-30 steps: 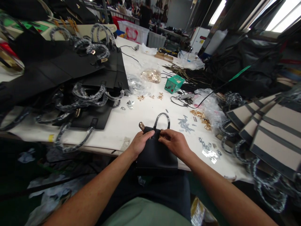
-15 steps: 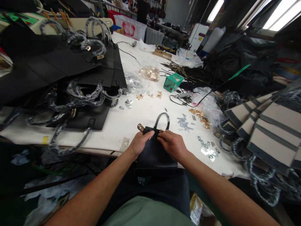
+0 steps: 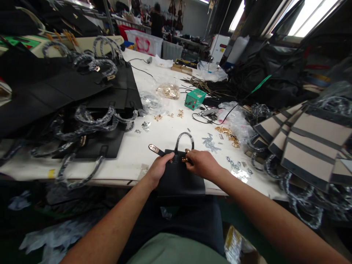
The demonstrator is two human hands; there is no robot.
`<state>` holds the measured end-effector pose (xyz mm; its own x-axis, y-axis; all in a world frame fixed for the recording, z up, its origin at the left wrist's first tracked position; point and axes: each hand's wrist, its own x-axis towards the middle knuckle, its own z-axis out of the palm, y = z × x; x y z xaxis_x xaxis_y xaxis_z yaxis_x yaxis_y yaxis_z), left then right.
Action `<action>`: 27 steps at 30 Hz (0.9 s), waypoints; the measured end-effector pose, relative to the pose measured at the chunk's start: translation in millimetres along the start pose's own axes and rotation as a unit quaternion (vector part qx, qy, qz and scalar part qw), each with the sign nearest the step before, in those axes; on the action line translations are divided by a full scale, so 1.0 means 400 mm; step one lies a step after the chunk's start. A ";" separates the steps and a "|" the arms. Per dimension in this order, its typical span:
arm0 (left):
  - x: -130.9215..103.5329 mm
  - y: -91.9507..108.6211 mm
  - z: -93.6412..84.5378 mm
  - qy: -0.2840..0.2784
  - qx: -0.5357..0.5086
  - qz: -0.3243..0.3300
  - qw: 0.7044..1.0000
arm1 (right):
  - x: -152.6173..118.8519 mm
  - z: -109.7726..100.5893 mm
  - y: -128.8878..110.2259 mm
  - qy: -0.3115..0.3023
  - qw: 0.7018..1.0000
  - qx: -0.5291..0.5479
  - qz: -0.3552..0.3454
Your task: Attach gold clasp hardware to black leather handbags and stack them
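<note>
A small black bag [image 3: 180, 179] with an upright wrapped handle [image 3: 184, 136] rests at the table's front edge, over my lap. My left hand [image 3: 161, 167] is closed on the bag's upper left, its thumb on the front near a gold fitting. Past that hand a black strap with a gold plate [image 3: 155, 149] sticks out to the left. At the upper right of the bag, my right hand [image 3: 202, 164] pinches a strap end with a gold plate [image 3: 187, 151], beside a gold fitting [image 3: 184, 160].
Black bag pieces [image 3: 110, 88] with wrapped handles are piled at the left, beige and grey panels [image 3: 310, 146] at the right. Grey metal pieces [image 3: 210, 143], gold hardware [image 3: 227, 132] and a green box [image 3: 195, 99] lie on the white table [image 3: 165, 132].
The left strap now sticks out farther from the bag. My right fingers have lifted slightly, and more gold hardware shows beside them. The camera view has shifted a little.
</note>
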<state>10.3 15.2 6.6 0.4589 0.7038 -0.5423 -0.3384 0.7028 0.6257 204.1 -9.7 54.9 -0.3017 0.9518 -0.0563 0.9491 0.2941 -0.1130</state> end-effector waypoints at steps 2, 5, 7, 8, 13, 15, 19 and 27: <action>0.004 0.002 -0.002 0.001 -0.014 -0.014 1.000 | 0.014 -0.002 0.000 -0.021 0.999 -0.033 -0.010; 0.009 0.005 -0.005 -0.002 -0.034 -0.035 0.999 | 0.027 0.011 0.001 -0.015 0.999 -0.025 -0.028; 0.012 0.008 -0.007 -0.007 -0.043 -0.051 0.998 | 0.030 0.021 0.004 0.002 1.000 0.005 -0.026; 0.012 0.009 -0.007 -0.010 -0.046 -0.060 0.997 | 0.030 0.025 0.007 0.010 0.999 0.029 -0.020; 0.009 0.017 -0.003 -0.040 -0.064 -0.092 0.993 | 0.030 0.027 0.042 -0.017 0.976 0.217 -0.010; 0.008 0.018 -0.003 -0.050 -0.067 -0.099 0.992 | 0.032 0.028 0.054 -0.030 0.965 0.261 -0.004; 0.010 0.017 -0.005 -0.042 -0.065 -0.104 0.992 | 0.036 0.031 0.058 -0.038 0.952 0.302 0.028; 0.006 0.020 0.002 -0.015 -0.077 -0.102 0.992 | 0.053 0.025 0.051 -0.061 0.962 0.265 0.030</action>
<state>9.2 22.3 10.7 0.5546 0.5438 -0.6299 -0.3568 0.8392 0.4104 216.1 15.6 41.3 -0.2860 0.9391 -0.1903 0.7948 0.1216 -0.5946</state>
